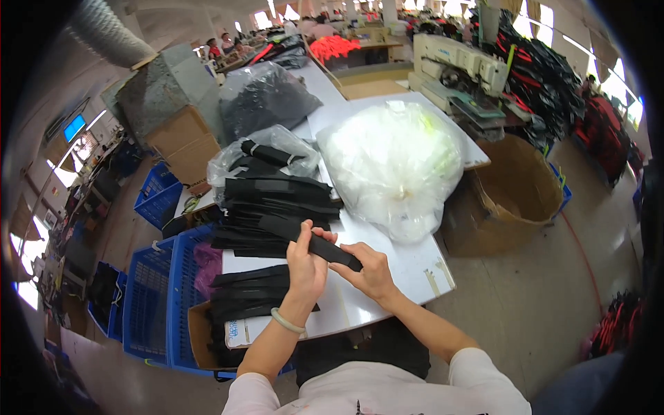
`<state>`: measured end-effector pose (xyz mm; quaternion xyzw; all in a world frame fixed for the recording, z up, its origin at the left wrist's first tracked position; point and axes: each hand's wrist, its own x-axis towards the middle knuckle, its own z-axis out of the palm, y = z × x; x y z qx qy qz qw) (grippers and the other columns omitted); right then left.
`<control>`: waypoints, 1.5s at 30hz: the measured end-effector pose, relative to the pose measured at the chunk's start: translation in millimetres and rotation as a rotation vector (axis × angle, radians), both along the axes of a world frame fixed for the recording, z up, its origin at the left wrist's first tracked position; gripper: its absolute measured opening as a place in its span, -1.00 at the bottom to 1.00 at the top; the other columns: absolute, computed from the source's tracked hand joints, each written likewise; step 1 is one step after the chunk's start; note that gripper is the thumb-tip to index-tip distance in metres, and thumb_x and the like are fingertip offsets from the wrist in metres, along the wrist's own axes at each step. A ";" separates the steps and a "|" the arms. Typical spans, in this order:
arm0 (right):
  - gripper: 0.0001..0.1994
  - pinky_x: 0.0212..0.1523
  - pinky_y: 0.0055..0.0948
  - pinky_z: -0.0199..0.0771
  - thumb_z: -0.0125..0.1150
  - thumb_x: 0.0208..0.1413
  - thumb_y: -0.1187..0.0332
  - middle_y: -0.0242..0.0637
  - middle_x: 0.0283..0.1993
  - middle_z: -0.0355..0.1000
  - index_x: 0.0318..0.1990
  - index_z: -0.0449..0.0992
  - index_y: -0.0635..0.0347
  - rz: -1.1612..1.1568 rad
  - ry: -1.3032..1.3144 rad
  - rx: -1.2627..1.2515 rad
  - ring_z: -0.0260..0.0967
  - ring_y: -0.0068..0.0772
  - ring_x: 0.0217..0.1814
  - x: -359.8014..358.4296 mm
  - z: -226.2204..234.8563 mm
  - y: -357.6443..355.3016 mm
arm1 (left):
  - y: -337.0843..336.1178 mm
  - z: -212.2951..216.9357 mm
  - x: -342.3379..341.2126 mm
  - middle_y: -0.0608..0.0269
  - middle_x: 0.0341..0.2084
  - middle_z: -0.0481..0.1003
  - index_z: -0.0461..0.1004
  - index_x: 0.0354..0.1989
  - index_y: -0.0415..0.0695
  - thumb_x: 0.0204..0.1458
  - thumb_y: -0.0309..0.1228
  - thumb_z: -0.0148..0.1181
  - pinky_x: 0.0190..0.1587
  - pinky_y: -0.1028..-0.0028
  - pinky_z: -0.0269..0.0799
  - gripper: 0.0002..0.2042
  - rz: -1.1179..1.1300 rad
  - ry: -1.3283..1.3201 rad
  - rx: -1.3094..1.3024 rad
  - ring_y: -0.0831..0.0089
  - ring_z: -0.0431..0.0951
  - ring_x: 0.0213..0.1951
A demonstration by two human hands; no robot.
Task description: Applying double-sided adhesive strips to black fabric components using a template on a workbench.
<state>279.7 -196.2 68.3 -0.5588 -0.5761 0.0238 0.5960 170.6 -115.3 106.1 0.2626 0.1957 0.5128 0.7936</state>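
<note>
Black flat fabric strip (337,254) slants above the white-topped desk (409,273), pinched at its near end by the right grip (371,274) and farther along by the left grip (306,268) — apparently to keep it straight; long black fabric pieces (277,197) lie in piles, likely for order.

The person wears a pale shirt (387,391), close to white with a faint pink cast, and its short sleeves (477,377) are loose and plain, leaving both forearms (432,324) bare. A small dark marking (359,408) shows on the shirt front at the near edge, cut off there. Around the left wrist sits a smooth, pale, rounded bangle (287,321). The left hand (309,268) and right hand (370,272) are bare, as is the right wrist.
</note>
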 end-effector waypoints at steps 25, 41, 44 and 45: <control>-0.78 -0.42 -0.02 0.44 0.02 0.01 0.43 -0.09 -0.30 0.46 -0.21 0.57 0.09 -0.635 -0.500 -0.566 0.51 0.01 -0.40 140.2 -65.4 47.6 | -31.6 -33.4 -20.3 0.34 -0.84 0.24 0.24 -0.63 -0.02 0.18 -0.13 0.13 -0.47 0.25 0.51 -0.61 -0.131 0.294 -0.209 0.41 0.33 -0.78; -0.85 -0.65 -0.57 0.33 0.26 0.05 0.41 -0.21 -0.56 0.49 -0.41 0.47 0.32 -0.023 0.767 -0.314 0.44 -0.47 -0.63 91.2 38.4 -48.9 | -37.6 -36.6 -6.5 0.27 -0.58 0.38 0.40 -0.11 -0.34 0.10 -0.42 0.17 -0.40 0.35 0.53 -0.73 -0.335 0.224 -0.098 0.49 0.36 -0.71; -0.85 -0.71 -0.66 0.30 0.24 0.11 0.40 -0.15 -0.52 0.50 -0.34 0.47 0.32 0.281 1.052 -0.379 0.40 -0.48 -0.69 56.7 22.5 -59.7 | -51.0 -32.6 11.7 0.27 -0.55 0.38 0.38 -0.07 -0.36 0.05 -0.50 0.21 -0.39 0.35 0.53 -0.70 -0.393 0.142 0.011 0.51 0.38 -0.66; -0.85 -0.73 -0.67 0.27 0.24 0.12 0.40 -0.15 -0.52 0.50 -0.35 0.48 0.33 0.331 1.099 -0.398 0.38 -0.50 -0.71 49.8 20.5 -59.5 | -51.2 -33.2 9.7 0.27 -0.55 0.38 0.38 -0.07 -0.36 0.05 -0.50 0.21 -0.39 0.35 0.53 -0.70 -0.386 0.143 0.012 0.51 0.38 -0.66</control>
